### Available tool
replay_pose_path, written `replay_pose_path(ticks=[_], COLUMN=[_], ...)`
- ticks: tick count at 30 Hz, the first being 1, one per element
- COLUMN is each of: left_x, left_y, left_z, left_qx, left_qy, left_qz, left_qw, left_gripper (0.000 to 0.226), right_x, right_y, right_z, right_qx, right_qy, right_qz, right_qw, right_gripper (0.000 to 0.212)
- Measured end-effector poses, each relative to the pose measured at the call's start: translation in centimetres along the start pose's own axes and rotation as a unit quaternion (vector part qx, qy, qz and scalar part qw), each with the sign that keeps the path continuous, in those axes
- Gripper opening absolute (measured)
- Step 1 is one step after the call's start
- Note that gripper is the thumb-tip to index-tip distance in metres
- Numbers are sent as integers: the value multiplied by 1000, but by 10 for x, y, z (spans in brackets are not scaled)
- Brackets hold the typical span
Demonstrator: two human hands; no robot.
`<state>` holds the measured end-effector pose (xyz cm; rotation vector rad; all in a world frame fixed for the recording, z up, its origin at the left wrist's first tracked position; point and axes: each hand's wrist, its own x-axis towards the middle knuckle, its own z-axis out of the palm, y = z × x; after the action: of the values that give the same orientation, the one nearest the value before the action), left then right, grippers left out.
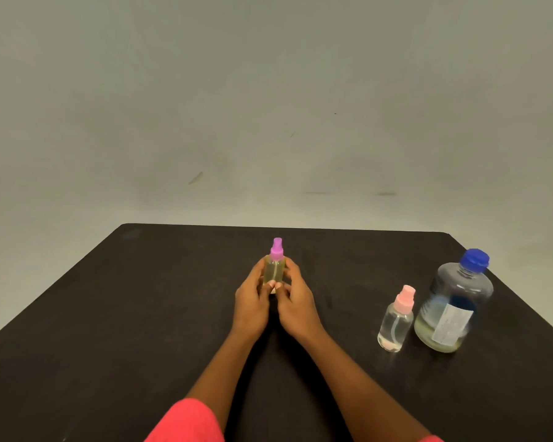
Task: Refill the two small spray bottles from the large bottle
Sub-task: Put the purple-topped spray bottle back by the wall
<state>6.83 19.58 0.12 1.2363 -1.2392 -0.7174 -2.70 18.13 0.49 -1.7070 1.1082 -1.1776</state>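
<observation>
- The table [109,314] is dark and matte and carries all three bottles upright. That suits thin liquid, and the pale bottles show up well against it.
- The large bottle [454,307] stands near the right edge, well apart from the hands. Its blue cap [475,258] is on. The yellowish liquid fills only its lower part, so it looks parked rather than ready to pour.
- The left hand [251,301] and right hand [297,303] are together at the middle of the surface, nearer the far edge. Both curl round the same small bottle, one from each side, with thumbs meeting on its near face. The grip is low on the body and leaves the spray top free, probably to steady the bottle for setting down or for twisting the top. I cannot tell which.
- The pink bottle [396,323] stands just beside the large one, on its left, with its sprayer on. It looks nearly empty and is likely the one awaiting refill, kept close to the source.
- The purple bottle [274,271] is clamped between the hands. It is upright, its top is fitted, and yellowish liquid reaches high up it. It appears to be filled.
</observation>
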Motion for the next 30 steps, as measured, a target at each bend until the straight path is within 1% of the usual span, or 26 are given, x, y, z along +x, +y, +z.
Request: replay_pose_path(ticks=[4, 8, 11, 18, 24, 30], left_x=[28, 55, 78, 124, 162, 188], left_y=[-10, -20, -28, -44, -54, -61], left_z=[1, 4, 8, 16, 18, 19], left_qx=[0, 15, 36, 71, 68, 74], left_qy=[8, 18, 24, 57, 70, 89], left_qz=[-5, -7, -9, -17, -27, -39], left_qw=[1000, 1000, 999, 996, 995, 992], left_gripper=[51, 45, 45, 42, 42, 29], right_x=[31, 60, 82, 132, 168, 193], right_y=[9, 18, 24, 40, 49, 57], right_z=[4, 6, 6, 12, 19, 25], right_qx=[-15, -23, -36, -55, -56, -49], right_qy=[-6, -5, -4, 7, 16, 35], right_qz=[8, 29, 36, 47, 38, 26], right_qw=[1000, 999, 999, 997, 998, 998], right_gripper=[50, 39, 33, 35, 35, 28])
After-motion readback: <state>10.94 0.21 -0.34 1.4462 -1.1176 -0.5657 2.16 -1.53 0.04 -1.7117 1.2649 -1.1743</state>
